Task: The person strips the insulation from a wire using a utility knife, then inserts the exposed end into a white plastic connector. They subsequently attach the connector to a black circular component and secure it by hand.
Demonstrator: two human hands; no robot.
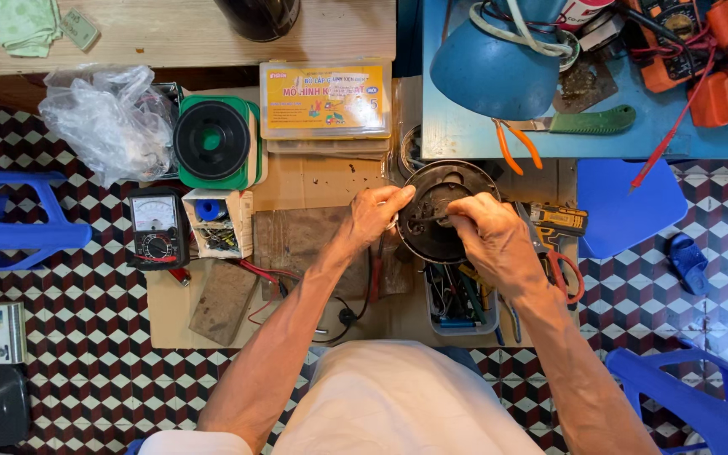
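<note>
A round black appliance base (pixel 448 181) is held up over a cardboard-covered work surface (pixel 322 181). My left hand (pixel 377 215) grips its left rim. My right hand (pixel 486 232) is closed on a thin dark tool, probably a screwdriver (pixel 427 219), whose tip lies across the lower middle of the round base. Below the base stands a small tray of hand tools (pixel 457 303).
An analog multimeter (pixel 155 229), a small box of screws (pixel 216 223), a green-and-black spool (pixel 212 141), a flat plastic kit box (pixel 326 99) and a crumpled plastic bag (pixel 107 122) lie left. Orange-handled pliers (pixel 516 143) and a blue lamp shade (pixel 495 72) sit on a blue table. Blue stools stand around.
</note>
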